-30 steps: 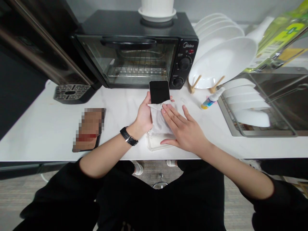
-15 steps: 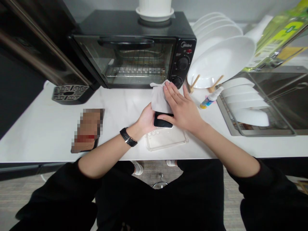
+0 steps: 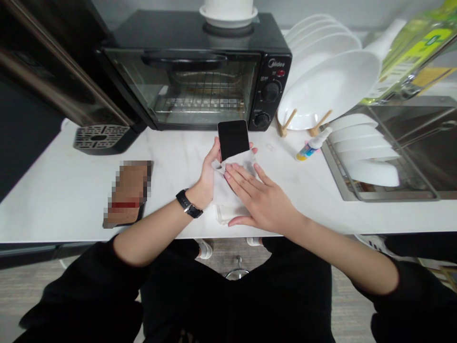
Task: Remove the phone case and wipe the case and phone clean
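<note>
My left hand [image 3: 207, 174] is closed around the edges of a smartphone [image 3: 233, 138], with its dark screen facing up. Over the phone's lower part lies a white wiping cloth [image 3: 246, 158] with a zigzag edge. My right hand [image 3: 262, 197] presses on that cloth from above, open, its fingers stretched out flat and the thumb spread toward me. Partly hidden under the cloth and my right hand, a clear phone case [image 3: 222, 214] rests on the counter near its front edge. The phone's lower end is covered.
A black toaster oven [image 3: 193, 90] stands behind my hands. To the right are a small spray bottle [image 3: 313, 144], white plates [image 3: 332, 90] in a wooden rack, and a sink [image 3: 341, 183] with bowls [image 3: 371, 174]. A pixelated flat object [image 3: 128, 190] lies left on the counter [image 3: 46, 200].
My right hand has slid the cloth down the phone toward me, uncovering the upper screen. The cloth and hand now cover most of the clear case.
</note>
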Action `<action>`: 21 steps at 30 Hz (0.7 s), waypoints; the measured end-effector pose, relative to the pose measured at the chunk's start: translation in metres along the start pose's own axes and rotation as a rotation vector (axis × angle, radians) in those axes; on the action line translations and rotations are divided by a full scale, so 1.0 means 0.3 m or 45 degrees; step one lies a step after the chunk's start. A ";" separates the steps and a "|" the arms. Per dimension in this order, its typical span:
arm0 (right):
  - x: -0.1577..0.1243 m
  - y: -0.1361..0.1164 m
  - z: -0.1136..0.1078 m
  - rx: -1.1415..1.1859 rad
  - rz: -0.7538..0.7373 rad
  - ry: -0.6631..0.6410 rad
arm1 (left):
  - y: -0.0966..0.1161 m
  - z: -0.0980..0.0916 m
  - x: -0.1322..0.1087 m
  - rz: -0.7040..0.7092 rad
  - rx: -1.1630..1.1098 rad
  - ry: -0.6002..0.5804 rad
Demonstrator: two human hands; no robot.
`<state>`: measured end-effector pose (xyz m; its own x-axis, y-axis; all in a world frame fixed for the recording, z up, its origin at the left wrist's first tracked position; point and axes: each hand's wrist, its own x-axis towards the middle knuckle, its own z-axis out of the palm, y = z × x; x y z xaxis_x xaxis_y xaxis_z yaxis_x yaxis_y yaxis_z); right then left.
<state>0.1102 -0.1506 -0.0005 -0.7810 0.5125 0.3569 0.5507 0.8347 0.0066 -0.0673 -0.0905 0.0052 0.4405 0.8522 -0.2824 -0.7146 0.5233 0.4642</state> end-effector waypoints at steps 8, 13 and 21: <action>-0.033 0.044 -0.022 -0.020 0.115 0.024 | 0.003 0.031 0.004 -0.021 -0.047 -0.002; 0.019 0.122 -0.028 -0.041 0.240 0.073 | -0.025 0.057 0.010 0.006 -0.058 0.141; 0.121 0.205 -0.006 0.036 0.286 0.077 | -0.045 0.079 0.016 0.016 -0.081 0.155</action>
<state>0.1163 -0.0812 0.0145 -0.6202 0.6739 0.4016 0.6998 0.7066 -0.1050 -0.0425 -0.0936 0.0175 0.3651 0.8506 -0.3784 -0.7545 0.5084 0.4150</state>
